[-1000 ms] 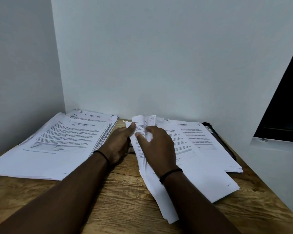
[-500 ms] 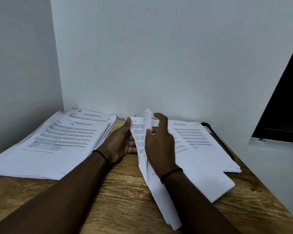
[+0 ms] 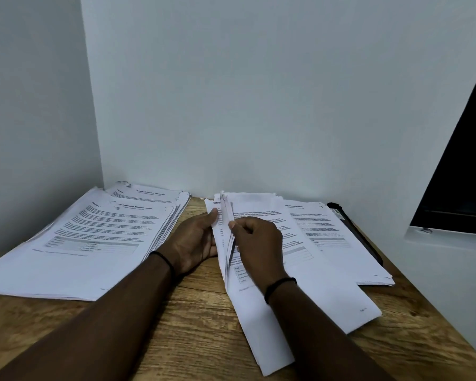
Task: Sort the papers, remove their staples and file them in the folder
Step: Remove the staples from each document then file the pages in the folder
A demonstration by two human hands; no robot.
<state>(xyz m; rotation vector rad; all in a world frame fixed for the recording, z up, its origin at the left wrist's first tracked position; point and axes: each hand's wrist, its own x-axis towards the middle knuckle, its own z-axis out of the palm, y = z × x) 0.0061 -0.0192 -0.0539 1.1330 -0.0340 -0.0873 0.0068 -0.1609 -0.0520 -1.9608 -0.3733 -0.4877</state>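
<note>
A stapled set of printed papers lies at the middle of the wooden table, its left pages lifted on edge. My left hand holds the set's upper left corner, thumb on the top page. My right hand pinches the raised pages between thumb and fingers. A second paper pile lies under and to the right of it. A large paper stack fills the left side. A dark folder shows along the right edge of the right pile, mostly covered.
White walls close off the left and back of the table. At the right stands a white ledge with a dark opening above it. Bare wood shows in front of the papers and between the stacks.
My right hand has lowered and drawn the raised pages together near the top left corner. My left thumb has come back onto the corner of the set.
</note>
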